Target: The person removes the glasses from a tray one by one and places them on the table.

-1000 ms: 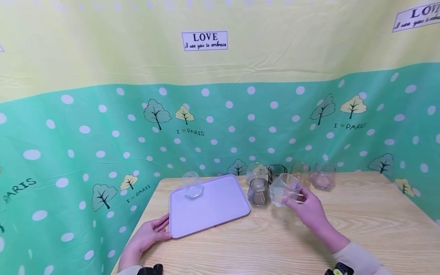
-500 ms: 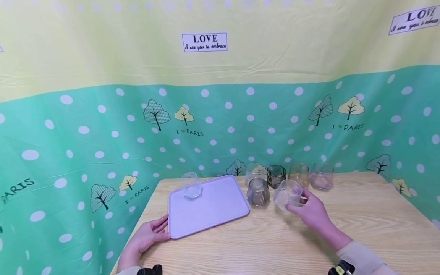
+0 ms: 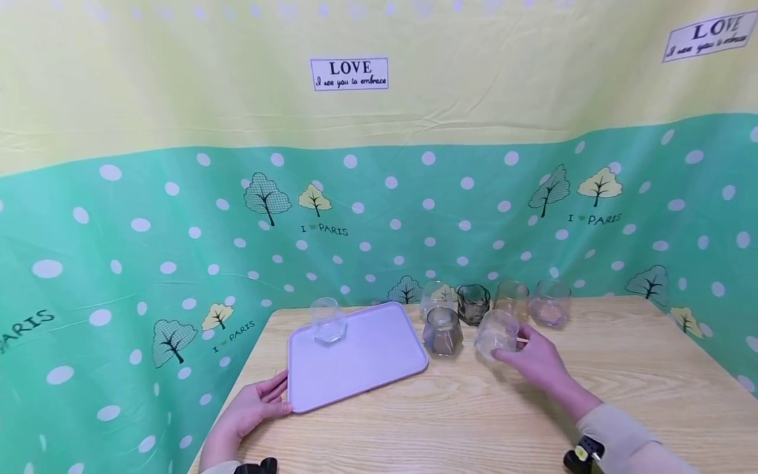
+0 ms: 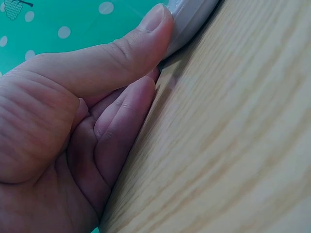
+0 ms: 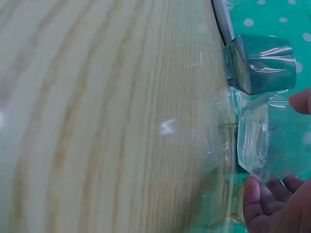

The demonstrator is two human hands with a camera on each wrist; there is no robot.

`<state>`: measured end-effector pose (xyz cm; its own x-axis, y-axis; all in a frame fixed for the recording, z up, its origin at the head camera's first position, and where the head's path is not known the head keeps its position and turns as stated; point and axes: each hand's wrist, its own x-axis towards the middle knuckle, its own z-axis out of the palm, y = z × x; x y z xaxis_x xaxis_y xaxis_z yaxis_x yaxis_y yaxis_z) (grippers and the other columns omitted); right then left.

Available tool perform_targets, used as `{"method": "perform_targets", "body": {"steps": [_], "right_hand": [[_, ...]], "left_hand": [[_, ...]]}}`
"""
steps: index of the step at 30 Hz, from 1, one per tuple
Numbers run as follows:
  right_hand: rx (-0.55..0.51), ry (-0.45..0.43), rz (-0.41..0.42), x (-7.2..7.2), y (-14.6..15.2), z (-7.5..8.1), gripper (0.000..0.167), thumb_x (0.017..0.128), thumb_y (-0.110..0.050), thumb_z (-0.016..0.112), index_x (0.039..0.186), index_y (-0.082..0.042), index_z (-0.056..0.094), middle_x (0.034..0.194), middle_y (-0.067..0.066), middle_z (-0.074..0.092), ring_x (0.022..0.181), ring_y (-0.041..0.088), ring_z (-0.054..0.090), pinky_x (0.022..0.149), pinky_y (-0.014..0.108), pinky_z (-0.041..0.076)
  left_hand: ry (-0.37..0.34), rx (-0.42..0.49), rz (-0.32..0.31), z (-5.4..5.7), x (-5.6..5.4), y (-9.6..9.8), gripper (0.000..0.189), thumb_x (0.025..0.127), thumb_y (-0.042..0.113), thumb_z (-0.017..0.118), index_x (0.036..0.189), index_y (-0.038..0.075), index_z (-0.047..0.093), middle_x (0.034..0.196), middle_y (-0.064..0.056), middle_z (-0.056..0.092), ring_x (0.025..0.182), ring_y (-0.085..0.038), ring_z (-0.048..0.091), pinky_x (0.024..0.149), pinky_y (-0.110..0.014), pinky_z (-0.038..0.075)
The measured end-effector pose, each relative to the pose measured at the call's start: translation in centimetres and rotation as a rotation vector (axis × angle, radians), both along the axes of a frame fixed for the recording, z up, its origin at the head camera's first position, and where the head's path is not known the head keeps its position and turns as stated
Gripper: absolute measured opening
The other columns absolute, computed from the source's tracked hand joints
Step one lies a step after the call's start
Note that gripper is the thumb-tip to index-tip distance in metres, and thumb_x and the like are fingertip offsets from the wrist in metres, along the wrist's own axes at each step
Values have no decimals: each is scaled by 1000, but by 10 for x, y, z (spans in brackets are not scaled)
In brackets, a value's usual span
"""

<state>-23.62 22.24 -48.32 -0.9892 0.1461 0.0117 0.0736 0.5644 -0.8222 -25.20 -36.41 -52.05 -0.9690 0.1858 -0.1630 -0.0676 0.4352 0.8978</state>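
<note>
In the head view my left hand (image 3: 251, 411) holds the front left corner of a pale lilac tray (image 3: 367, 368). The left wrist view shows the thumb on the tray's rim (image 4: 187, 24), with the fingers tucked low by the tabletop. A clear glass tumbler (image 3: 328, 322) stands on the tray's back left part. My right hand (image 3: 535, 359) grips another clear tumbler (image 3: 496, 336) between thumb and fingers, close over the table and slightly tilted. In the right wrist view its faceted base (image 5: 255, 138) faces the camera. Just left of it stands a smoky grey tumbler (image 3: 443, 332).
Behind the held tumbler are a clear glass (image 3: 437, 299), a dark glass (image 3: 473, 306), an amber glass (image 3: 512, 299) and a faintly pink glass (image 3: 551, 304). A patterned green and yellow curtain (image 3: 355, 197) hangs along the back of the wooden table (image 3: 414, 428).
My right hand, with the clear tumbler, has shifted slightly to the right and lower, away from the smoky grey one. The left hand and the tray have stayed in place.
</note>
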Motion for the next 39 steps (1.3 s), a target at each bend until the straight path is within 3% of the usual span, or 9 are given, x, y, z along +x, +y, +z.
{"method": "perform_targets", "body": {"steps": [8,19,32,39], "right_hand": [[8,-10,6,-5,-8,-2,105,88,-41,88,158,14,33,154,38,46,136,53,54,110,58,52],[-6,-27,-3,-8,-13,-1,108,87,-41,87,159,16,30,156,38,45,138,53,52,114,60,49],[-24,-1,9,-14,-13,-3,107,87,-39,88,158,17,30,155,39,45,138,53,51,115,60,48],[-45,-3,11,-15,-14,-7,109,87,-39,88,160,16,28,157,38,42,140,53,50,116,59,47]], "left_hand": [[-2,-4,11,-1,1,0,84,89,12,89,156,-10,44,159,-24,46,145,-40,49,108,-35,55],[10,13,-21,-2,0,-2,83,91,12,87,157,-10,42,159,-24,45,145,-37,48,98,-12,53],[12,25,-40,-2,-1,-3,83,92,10,86,157,-12,39,160,-26,42,145,-40,48,102,-20,55],[7,19,-28,-2,0,-3,85,90,12,88,157,-11,41,160,-25,44,144,-39,49,99,-17,55]]}}
